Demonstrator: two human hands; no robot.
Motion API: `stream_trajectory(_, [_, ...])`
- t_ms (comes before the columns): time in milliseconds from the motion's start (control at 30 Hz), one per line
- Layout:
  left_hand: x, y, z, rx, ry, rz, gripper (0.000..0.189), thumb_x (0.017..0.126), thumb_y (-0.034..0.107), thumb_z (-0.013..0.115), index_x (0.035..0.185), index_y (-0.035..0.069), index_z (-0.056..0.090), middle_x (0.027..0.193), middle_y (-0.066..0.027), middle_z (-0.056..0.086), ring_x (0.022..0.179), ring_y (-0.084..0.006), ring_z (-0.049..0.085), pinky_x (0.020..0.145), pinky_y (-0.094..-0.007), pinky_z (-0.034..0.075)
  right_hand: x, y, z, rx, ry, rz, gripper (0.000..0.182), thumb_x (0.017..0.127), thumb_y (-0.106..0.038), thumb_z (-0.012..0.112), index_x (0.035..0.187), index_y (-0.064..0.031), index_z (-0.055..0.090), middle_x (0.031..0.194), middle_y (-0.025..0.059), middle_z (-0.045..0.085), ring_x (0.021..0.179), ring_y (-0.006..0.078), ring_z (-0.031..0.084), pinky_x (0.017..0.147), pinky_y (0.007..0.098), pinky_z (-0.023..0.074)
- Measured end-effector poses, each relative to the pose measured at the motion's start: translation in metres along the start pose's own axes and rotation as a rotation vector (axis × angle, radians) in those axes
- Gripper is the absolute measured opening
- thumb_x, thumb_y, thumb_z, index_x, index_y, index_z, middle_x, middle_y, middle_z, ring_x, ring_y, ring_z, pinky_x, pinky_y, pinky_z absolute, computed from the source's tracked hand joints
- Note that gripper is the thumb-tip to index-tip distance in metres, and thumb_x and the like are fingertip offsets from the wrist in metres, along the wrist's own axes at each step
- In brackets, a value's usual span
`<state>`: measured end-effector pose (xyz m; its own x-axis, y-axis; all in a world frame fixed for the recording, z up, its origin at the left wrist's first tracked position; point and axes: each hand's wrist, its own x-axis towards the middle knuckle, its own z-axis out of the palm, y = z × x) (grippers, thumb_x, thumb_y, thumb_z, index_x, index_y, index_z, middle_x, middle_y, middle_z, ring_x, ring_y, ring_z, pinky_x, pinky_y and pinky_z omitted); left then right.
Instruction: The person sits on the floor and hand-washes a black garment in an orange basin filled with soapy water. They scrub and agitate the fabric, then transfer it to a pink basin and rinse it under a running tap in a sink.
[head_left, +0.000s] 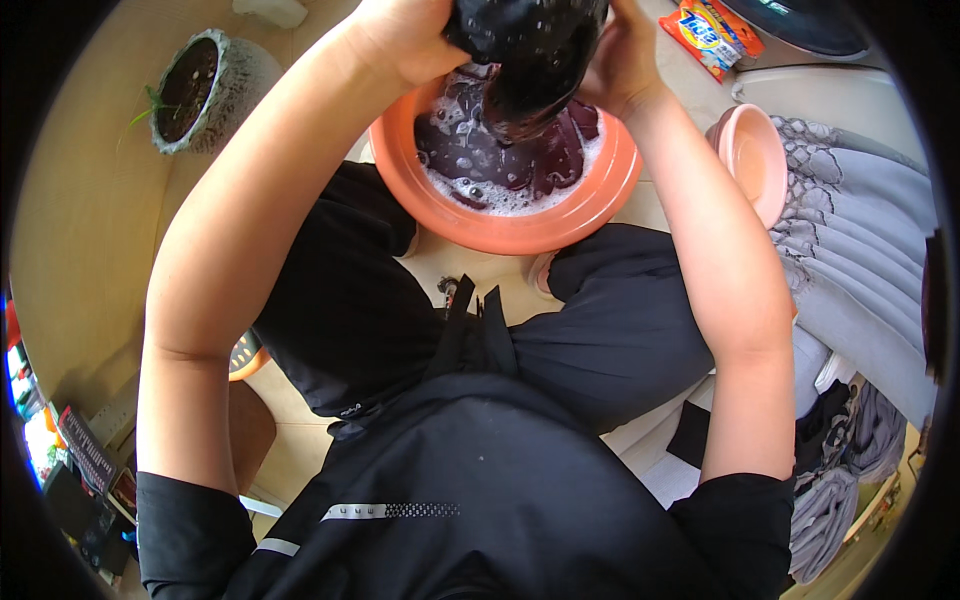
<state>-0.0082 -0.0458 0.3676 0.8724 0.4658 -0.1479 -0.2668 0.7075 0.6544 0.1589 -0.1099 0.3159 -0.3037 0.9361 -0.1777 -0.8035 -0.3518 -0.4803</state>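
Both hands are raised over an orange plastic basin (510, 236) on the floor between my legs. My left hand (409, 37) and my right hand (621, 64) grip a wet black cloth (532, 52) from its two sides, and its lower end hangs down over the basin. The fingertips are partly hidden behind the cloth and cut by the top of the picture. Dark sudsy water fills the basin, white foam (487, 196) rings its inner wall, and dark reddish fabric (559, 154) lies in the water.
An orange detergent packet (709, 37) lies at the upper right, near a round dark lid-like object (806, 22). Pink bowls (757, 161) stand beside a grey lace-trimmed cloth cover (862, 225). A grey textured plant pot (240, 90) is at the upper left. Grey and black clothes (832, 480) are at the lower right.
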Motion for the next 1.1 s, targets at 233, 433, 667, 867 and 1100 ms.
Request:
stream_trajectory(233, [-0.014, 0.032, -0.018, -0.015, 0.146, 0.266, 0.017, 0.083, 0.019, 0.062, 0.091, 0.004, 0.066, 0.085, -0.0086, 0.069, 0.077, -0.02, 0.067, 0.072, -0.0327, 0.054, -0.025, 0.061, -0.045, -0.482, 0.095, 0.194, 0.061, 0.098, -0.047, 0.036, 0.14, -0.0034, 0.043, 0.132, 0.0167, 0.055, 0.123, 0.0278, 0.054, 0.108, 0.0421, 0.0375])
stream_trajectory(433, [-0.025, 0.061, -0.059, 0.05, 0.285, 0.438, 0.017, 0.082, 0.017, 0.062, 0.091, 0.003, 0.066, 0.086, -0.0088, 0.07, 0.078, -0.0199, 0.068, 0.074, -0.0319, 0.055, -0.049, 0.041, -0.07, -1.028, 0.036, 0.304, 0.062, 0.084, -0.037, 0.072, 0.132, -0.0035, 0.053, 0.123, 0.0076, 0.061, 0.115, 0.0167, 0.054, 0.103, 0.0329, 0.0377])
stream_trajectory(667, [-0.051, 0.066, -0.063, 0.187, 0.303, 0.425, 0.023, 0.081, 0.022, 0.06, 0.092, 0.002, 0.066, 0.087, -0.0103, 0.07, 0.079, -0.0225, 0.068, 0.075, -0.0334, 0.055, -0.066, 0.058, -0.104, -1.526, 0.316, 0.374, 0.042, 0.065, -0.017, 0.08, 0.101, 0.0001, 0.067, 0.086, 0.0147, 0.071, 0.083, 0.0251, 0.068, 0.078, 0.0359, 0.0521])
stream_trajectory(867, [-0.05, 0.057, -0.068, 0.316, 0.473, 0.308, 0.017, 0.077, 0.016, 0.066, 0.087, 0.003, 0.067, 0.082, -0.0075, 0.068, 0.075, -0.0177, 0.065, 0.071, -0.0296, 0.051, -0.05, 0.032, -0.1, -1.772, 0.493, 0.512, 0.026, 0.067, -0.014, 0.065, 0.089, -0.003, 0.073, 0.09, 0.0193, 0.071, 0.09, 0.0301, 0.068, 0.082, 0.039, 0.0518])
stream_trajectory(1100, [-0.031, 0.029, -0.07, 0.683, 0.28, 0.04, 0.024, 0.082, 0.019, 0.069, 0.098, 0.0, 0.07, 0.092, -0.0075, 0.07, 0.082, -0.0153, 0.068, 0.077, -0.0275, 0.054, -0.026, -0.004, -0.038, -1.404, 0.257, 0.169, 0.02, 0.065, -0.003, 0.06, 0.083, 0.0008, 0.068, 0.072, 0.0079, 0.065, 0.071, 0.0151, 0.062, 0.071, 0.0282, 0.049])
